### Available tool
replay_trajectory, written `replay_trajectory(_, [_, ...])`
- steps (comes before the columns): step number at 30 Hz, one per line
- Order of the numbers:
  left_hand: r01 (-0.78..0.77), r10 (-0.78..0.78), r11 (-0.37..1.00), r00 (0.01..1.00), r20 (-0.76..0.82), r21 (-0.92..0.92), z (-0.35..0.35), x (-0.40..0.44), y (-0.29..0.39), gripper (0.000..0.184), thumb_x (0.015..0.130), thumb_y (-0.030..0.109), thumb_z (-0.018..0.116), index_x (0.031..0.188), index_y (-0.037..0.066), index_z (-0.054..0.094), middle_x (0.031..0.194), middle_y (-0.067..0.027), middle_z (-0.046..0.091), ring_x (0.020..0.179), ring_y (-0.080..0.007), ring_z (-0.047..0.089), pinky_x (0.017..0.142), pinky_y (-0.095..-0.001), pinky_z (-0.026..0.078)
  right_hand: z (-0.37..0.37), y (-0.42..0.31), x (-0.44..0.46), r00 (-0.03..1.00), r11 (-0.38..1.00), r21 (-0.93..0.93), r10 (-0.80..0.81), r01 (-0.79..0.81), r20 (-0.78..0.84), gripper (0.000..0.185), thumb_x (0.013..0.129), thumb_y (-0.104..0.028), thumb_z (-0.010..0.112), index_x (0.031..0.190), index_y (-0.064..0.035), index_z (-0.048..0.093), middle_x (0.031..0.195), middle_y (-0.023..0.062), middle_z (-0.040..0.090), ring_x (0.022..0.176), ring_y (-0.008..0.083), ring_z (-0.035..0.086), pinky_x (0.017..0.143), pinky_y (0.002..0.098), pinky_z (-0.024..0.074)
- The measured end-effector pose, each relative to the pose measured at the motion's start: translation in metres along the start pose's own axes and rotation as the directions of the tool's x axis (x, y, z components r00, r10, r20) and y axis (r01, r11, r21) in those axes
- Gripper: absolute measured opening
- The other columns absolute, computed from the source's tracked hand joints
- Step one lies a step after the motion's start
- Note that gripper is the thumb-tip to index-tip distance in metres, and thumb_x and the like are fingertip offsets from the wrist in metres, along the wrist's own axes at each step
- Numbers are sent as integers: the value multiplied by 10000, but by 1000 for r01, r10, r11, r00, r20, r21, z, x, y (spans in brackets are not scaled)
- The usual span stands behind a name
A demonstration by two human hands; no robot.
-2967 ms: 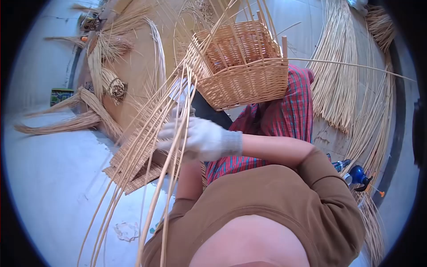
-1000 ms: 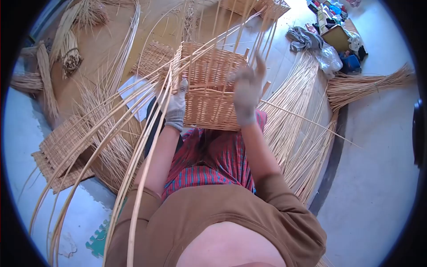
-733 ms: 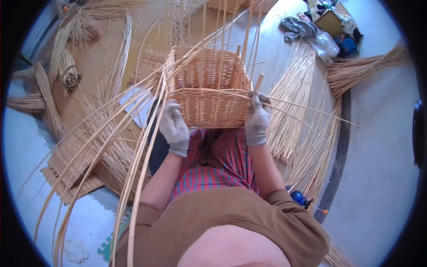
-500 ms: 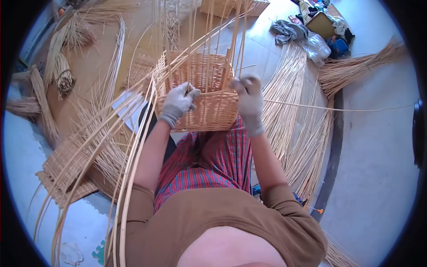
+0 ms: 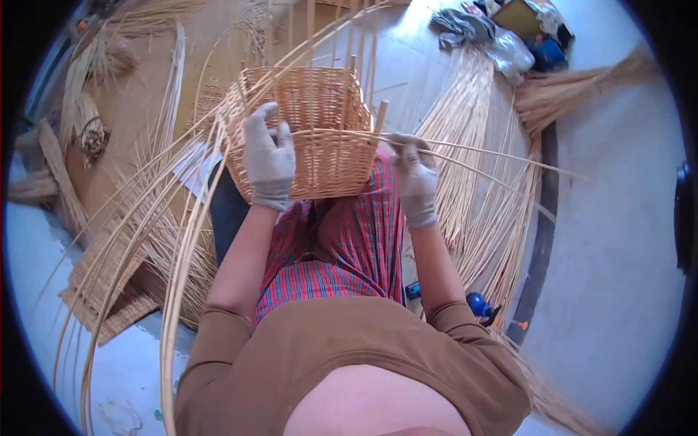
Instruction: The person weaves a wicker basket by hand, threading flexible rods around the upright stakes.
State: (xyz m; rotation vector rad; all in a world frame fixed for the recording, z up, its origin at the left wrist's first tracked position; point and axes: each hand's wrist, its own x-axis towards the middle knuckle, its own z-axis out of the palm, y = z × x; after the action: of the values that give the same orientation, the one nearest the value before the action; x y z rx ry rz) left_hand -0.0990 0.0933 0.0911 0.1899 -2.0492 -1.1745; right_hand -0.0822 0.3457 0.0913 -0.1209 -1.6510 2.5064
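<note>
A partly woven wicker basket (image 5: 333, 166) rests on my lap, with upright stakes (image 5: 311, 36) rising from its rim. My left hand (image 5: 270, 161), in a pale grey glove, is against the basket's near left side, its thumb and fingers apart. At the near right corner, beside a thick post (image 5: 381, 116), my gloved right hand (image 5: 416, 178) is closed on thin wicker strands (image 5: 494, 152) that run from the rim out to the right. Its fingertips are slightly blurred. A bundle of long loose canes (image 5: 190, 240) slopes down past the left of the basket.
Bundles of cane (image 5: 465, 109) lie fanned out on the floor to the right. Flat woven panels (image 5: 109, 291) lie at left. Clothes (image 5: 462, 27) and a plastic bag (image 5: 510, 54) are piled at the far right. A blue object (image 5: 478, 304) sits by my right elbow.
My left hand has left the near rim and opened farther left. The right hand has come lower, drawing strands rightward. The basket and surroundings have shifted left and up in view.
</note>
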Motion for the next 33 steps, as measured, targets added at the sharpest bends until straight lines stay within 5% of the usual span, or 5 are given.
replay_trajectory(5, [584, -325, 811, 427, 844, 17, 54, 6, 24, 312, 1037, 323, 613, 1125, 24, 630, 909, -154, 726, 690, -259, 721, 696, -379, 558, -24, -25, -11, 978, 980, -159, -147, 123, -150, 128, 1079, -149, 554, 1146, -50, 599, 1061, 112, 727, 945, 173, 705, 575, 222, 505])
replay_trajectory(12, [376, -361, 920, 703, 613, 111, 69, -16, 29, 405, 1033, 431, 608, 935, 41, 646, 699, -178, 657, 567, -294, 673, 578, -432, 498, 111, -59, 145, 847, 558, -651, -217, 515, 484, 395, 921, 73, 453, 1279, -33, 583, 1049, 86, 652, 933, 225, 684, 888, 356, 579])
replay_trajectory(20, [552, -325, 817, 680, 657, -167, 57, -15, 34, 232, 998, 248, 697, 1115, 49, 672, 869, -76, 690, 640, -156, 677, 559, -308, 553, -16, -3, 98, 860, 895, -104, -445, 433, -250, 276, 1010, -8, 405, 1267, -85, 472, 751, -17, 470, 661, 115, 532, 743, 357, 581])
replay_trajectory(25, [-564, 537, 826, 777, 328, -14, 52, -15, 51, 427, 891, 114, 761, 1295, 116, 623, 1251, -98, 690, 1084, -279, 678, 1003, -430, 533, -13, -3, 97, 820, 848, -177, -529, 500, -219, 254, 1055, -30, 432, 1299, -94, 468, 739, -38, 434, 643, 111, 536, 676, 368, 620])
replay_trajectory(33, [201, -188, 954, 979, -77, 222, -49, -50, -63, 391, 927, 201, 779, 1240, 13, 639, 1141, -125, 698, 1071, -234, 663, 959, -366, 511, 9, -18, 45, 833, 490, -790, -551, 368, 46, 186, 1001, -84, 606, 1168, -53, 683, 1014, 95, 724, 924, 225, 695, 864, 365, 551])
